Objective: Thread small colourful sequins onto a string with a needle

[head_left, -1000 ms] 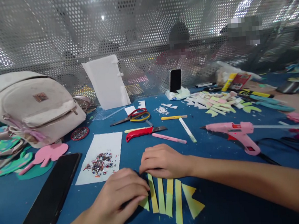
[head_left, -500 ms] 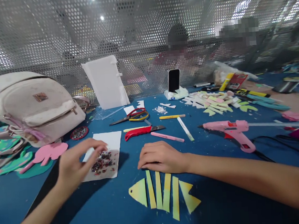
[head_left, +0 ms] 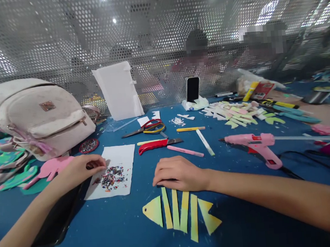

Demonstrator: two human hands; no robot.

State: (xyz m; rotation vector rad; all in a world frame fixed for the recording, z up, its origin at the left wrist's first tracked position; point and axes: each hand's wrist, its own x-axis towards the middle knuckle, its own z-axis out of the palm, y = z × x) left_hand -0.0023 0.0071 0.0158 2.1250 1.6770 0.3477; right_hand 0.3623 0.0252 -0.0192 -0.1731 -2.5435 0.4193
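My left hand (head_left: 90, 168) hovers by the left edge of a white paper sheet (head_left: 120, 153), its fingers bent and brought together; anything between the fingertips is hidden. A pile of tiny dark, red and shiny pieces (head_left: 112, 178) lies on that sheet. My right hand (head_left: 182, 172) rests on the blue table with its fingers laid loosely down. Just below it is a fish shape in separate yellow-green pieces: a head (head_left: 155, 212) with a hole for an eye, several narrow strips (head_left: 175, 211) and a notched tail (head_left: 209, 216). The hand covers the tops of some strips.
A pink glue gun (head_left: 258, 143) lies right. Scissors (head_left: 148, 128), a red-handled knife (head_left: 155, 145) and pens (head_left: 186, 151) lie beyond my hands. A pale backpack (head_left: 41, 118) stands left, a phone (head_left: 192, 89) at the back, with cut scraps (head_left: 238, 112) beside it.
My left hand has moved left from above the pile to the sheet's edge, exposing more of the tiny pieces. My right hand and the fish pieces have stayed put.
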